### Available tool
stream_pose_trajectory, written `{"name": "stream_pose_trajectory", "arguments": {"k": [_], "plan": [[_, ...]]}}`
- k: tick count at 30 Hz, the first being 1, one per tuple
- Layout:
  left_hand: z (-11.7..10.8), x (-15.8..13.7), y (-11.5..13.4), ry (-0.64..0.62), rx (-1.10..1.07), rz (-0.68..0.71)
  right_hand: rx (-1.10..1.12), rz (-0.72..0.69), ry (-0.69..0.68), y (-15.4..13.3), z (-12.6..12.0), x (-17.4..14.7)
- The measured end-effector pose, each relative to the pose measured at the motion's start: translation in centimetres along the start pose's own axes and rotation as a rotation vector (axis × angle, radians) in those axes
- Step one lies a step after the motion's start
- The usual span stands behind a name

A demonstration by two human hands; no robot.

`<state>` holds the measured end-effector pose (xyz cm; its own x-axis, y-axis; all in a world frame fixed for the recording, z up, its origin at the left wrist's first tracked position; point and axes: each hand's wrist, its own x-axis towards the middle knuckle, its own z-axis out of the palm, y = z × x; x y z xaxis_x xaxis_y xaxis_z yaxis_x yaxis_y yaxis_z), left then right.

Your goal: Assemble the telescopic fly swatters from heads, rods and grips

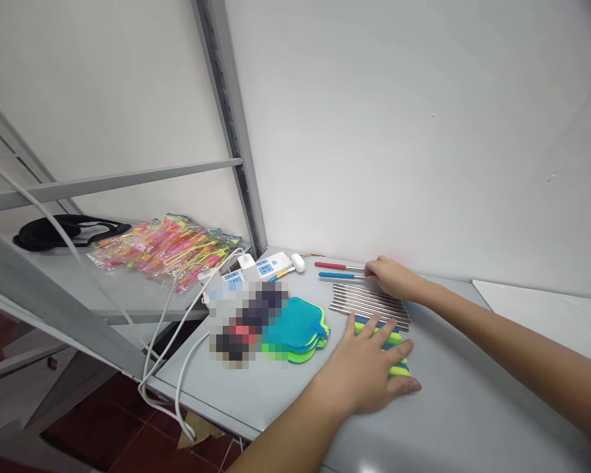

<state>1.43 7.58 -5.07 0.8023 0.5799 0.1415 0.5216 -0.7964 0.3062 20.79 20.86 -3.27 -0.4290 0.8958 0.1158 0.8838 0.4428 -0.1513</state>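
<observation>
- Packets (pixel 172 246) lie in a bright pile
- Black object (pixel 42 233) sits left of them
- Power strip (pixel 266 269) holds a plug (pixel 247 263); white case (pixel 298 263) beside
- Cables (pixel 178 387) hang over the bench (pixel 246 397) edge
- Metal post (pixel 234 98) stands by the wall (pixel 374 131)

Handles (pixel 400 372) — lime and, seemingly, blue.

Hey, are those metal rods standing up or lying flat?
Lying flat: the metal rods rest lengthwise, side by side, on the grey table.

The rods (pixel 366 304) look metal (smooth, glossy), the swatter heads (pixel 300 322) plastic.
</observation>
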Motion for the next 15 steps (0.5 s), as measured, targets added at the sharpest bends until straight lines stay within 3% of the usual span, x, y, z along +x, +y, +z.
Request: {"name": "stream_pose_trajectory", "arguments": {"k": [15], "plan": [[0.2,0.0,0.8,0.055,0.136,0.014,0.227,0.207,0.076,0.4,-4.4,-8.7]]}}
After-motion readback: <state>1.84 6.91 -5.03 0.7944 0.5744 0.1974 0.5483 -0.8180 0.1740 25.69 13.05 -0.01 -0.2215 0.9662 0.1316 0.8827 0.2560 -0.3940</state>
